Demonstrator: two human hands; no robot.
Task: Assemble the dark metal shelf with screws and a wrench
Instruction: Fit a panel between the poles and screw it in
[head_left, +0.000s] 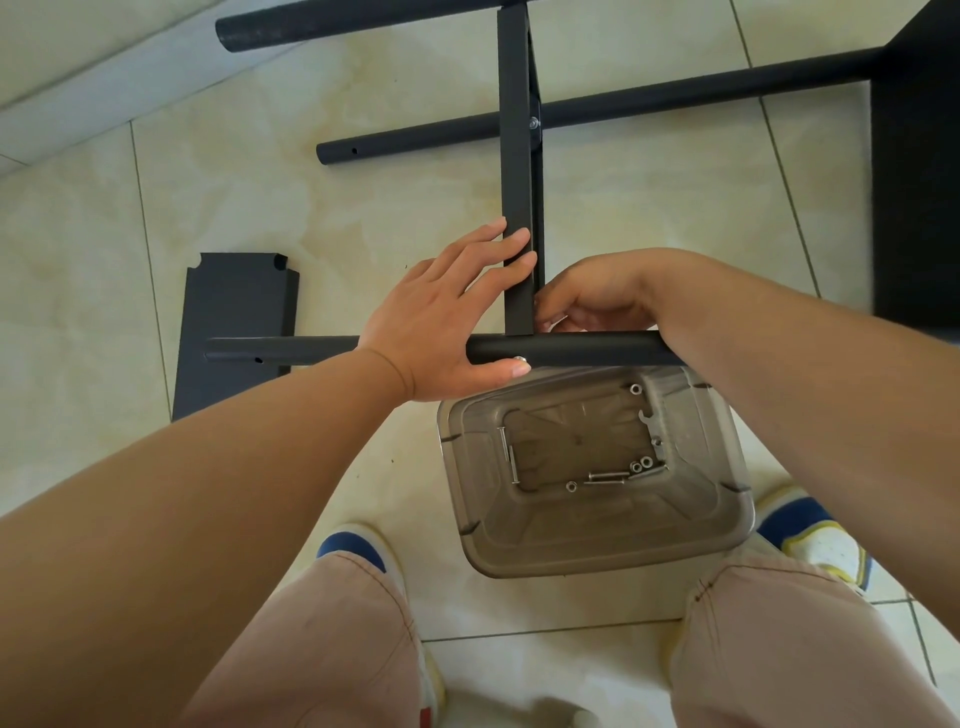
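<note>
Floor (208, 197): pale glossy tile, carrying every loose part; judged slippery, so a tube pushed sideways could roll out of line.
Shelf frame (517, 171): partly built and lying flat; a flat dark bar runs away from the person, crossing two far tubes and meeting a near one.
Spare panel (234, 322): dark sheet with notched corners, lying left, its near part under the near tube.
Near tube (571, 349): round, lying crosswise just beyond the tub; the bar's end butts onto it between the two hands.
Tub (592, 478): clear plastic, between the feet, holding spare screws, washers and a small flat wrench (650, 434); judged easy to kick or knock with a forearm, scattering the small parts.
Left hand (447, 317): spread flat, fingers lying across the bar, thumb pressed on the tube beside the screw head; it pins rather than grips, so the joint may shift if the pressure eases.
Right hand (592, 301): curled behind the bar's end, fingertips hidden; whether it pinches a nut cannot be told. Working by feel, it risks cross-threading or dropping a nut.
Screw (518, 358): bright head showing on the tube's near side; judged not tightened, so it could back out.
</note>
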